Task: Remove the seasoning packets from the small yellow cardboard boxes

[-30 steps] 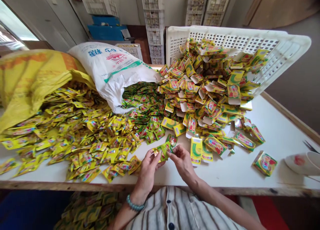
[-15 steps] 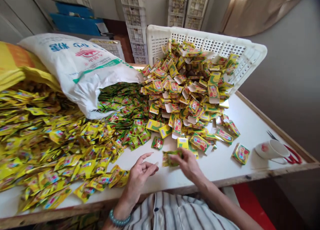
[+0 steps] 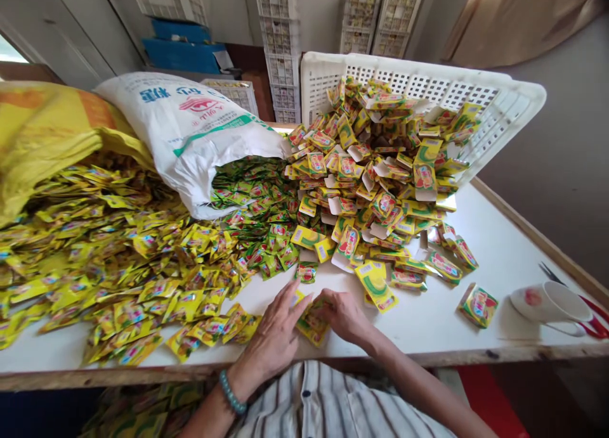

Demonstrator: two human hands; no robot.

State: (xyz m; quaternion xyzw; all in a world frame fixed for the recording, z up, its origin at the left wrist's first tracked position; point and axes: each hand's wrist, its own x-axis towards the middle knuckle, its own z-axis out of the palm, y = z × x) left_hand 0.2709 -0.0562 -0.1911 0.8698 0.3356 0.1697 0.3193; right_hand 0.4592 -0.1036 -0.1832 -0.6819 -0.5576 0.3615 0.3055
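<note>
My left hand (image 3: 277, 332) reaches over the white tabletop, fingers stretched forward and thumb apart. A small yellow piece (image 3: 297, 298) shows between its thumb and fingers; whether it is gripped I cannot tell. My right hand (image 3: 346, 316) has its fingers bent and closed on small yellow-green packets (image 3: 312, 327), just beside my left thumb. How many packets there are is hidden. One green packet (image 3: 306, 272) lies just ahead of my hands. Beyond my right hand rests a flat yellow carton (image 3: 375, 286), near the heap of small open-ended cartons (image 3: 349, 238).
A white basket (image 3: 504, 96) lies tipped, spilling cartons. Yellow packets (image 3: 166, 248) cover the left side; green packets (image 3: 257, 191) spill from a white sack (image 3: 190, 165). A yellow sack (image 3: 42, 127) is far left. At right are a single carton (image 3: 478, 305), a mug (image 3: 547, 302) and scissors (image 3: 594, 314).
My left hand has moved forward, its fingers straighter, and both hands are closer together. The packets in my right hand have shifted left toward my left thumb. The view has swung left.
</note>
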